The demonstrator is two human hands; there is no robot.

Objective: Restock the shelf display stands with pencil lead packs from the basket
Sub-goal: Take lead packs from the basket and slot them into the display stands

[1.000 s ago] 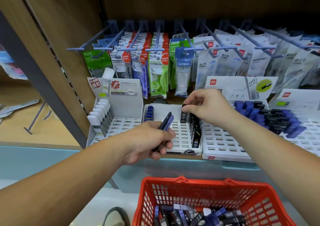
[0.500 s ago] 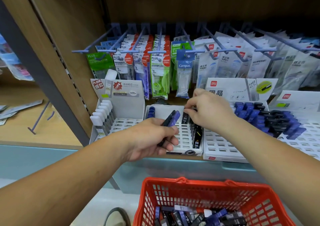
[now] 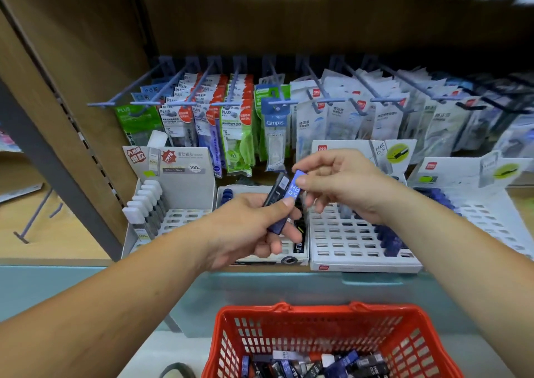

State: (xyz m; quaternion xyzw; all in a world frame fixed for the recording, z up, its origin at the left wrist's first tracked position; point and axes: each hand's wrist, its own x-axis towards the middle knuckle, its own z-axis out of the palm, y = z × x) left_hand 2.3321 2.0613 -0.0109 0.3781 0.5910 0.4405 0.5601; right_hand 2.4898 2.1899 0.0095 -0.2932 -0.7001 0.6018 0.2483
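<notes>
1. The left hand [image 3: 248,227] curls round a small bundle of slim, rectangular plastic pencil lead packs. A glossy blue pack marked HB 0.5 [image 3: 293,188] lies against a black pack [image 3: 277,188], both raised above the middle white slotted display stand [image 3: 268,259].
2. The right hand [image 3: 338,181] pinches the top end of the blue pack between thumb and fingertips.
3. The packs look light, rigid and smooth. Their slick faces would probably slide on one another, so a pinch across the narrow edges near one end seems the surest hold.
4. The leads inside are likely brittle — a drop could snap them.
5. The stands are white trays with grids of small rectangular slots, and the right-hand white stand [image 3: 346,241] has dark blue packs standing upright in it. A pack would probably need to go in end first and straight.
6. Below, a red plastic lattice basket [image 3: 289,309] holds more blue and black packs [image 3: 341,363], lying jumbled.
</notes>
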